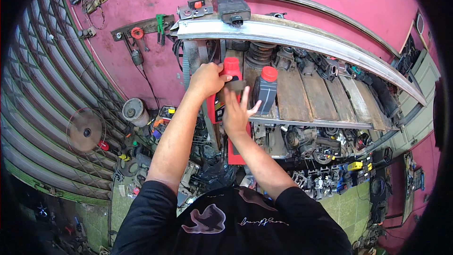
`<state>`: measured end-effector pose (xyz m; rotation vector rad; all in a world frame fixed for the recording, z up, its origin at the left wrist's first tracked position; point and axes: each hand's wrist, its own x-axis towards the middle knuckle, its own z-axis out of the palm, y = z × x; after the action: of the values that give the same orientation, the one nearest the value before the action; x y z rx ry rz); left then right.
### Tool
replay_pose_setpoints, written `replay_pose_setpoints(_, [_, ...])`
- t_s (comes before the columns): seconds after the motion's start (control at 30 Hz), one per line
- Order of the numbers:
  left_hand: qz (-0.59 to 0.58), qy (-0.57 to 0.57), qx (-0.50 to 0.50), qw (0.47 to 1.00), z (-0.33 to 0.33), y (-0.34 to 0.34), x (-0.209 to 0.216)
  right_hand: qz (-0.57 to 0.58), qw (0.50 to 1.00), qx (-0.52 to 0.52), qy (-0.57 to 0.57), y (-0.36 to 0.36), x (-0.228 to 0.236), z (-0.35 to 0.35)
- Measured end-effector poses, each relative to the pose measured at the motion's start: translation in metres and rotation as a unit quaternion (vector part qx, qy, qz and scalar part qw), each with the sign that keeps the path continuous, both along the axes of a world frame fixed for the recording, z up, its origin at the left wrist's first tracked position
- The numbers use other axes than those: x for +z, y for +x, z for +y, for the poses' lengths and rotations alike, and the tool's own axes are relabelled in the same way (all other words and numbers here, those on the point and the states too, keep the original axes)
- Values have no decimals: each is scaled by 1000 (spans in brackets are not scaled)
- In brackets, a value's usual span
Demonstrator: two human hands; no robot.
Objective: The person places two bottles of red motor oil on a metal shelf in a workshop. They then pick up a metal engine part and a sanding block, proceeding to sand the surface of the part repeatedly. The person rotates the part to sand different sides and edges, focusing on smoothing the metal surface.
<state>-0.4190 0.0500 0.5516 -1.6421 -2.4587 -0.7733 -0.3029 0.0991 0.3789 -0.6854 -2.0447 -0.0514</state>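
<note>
At the left end of the shelf [295, 97], clamping the red bottle [231, 70] near its top with the left grip [207, 80]. Spreading some fingers of the right grip [237, 117] close by (can't tell whether pinching the blurred brown piece [235, 85] there). Looks under way, unfinished; leaves the grey bottle [266, 95], capped, standing untouched to the right. Can't tell how much remains.

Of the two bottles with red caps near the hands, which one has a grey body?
The bottle on the wooden shelf, right of the right hand. Its grey body sets it apart from the red bottle at the left hand.
</note>
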Motion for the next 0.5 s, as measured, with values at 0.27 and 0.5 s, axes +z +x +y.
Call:
replay_pose_setpoints(0.27, [8,-4,17,1000,-4,3,1,-23,1000,-1,-9,17,-52,2])
replay_pose_setpoints(0.5, [6,-1,15,1000,-8,11,2,-106,993,44,29,39,-98,-4])
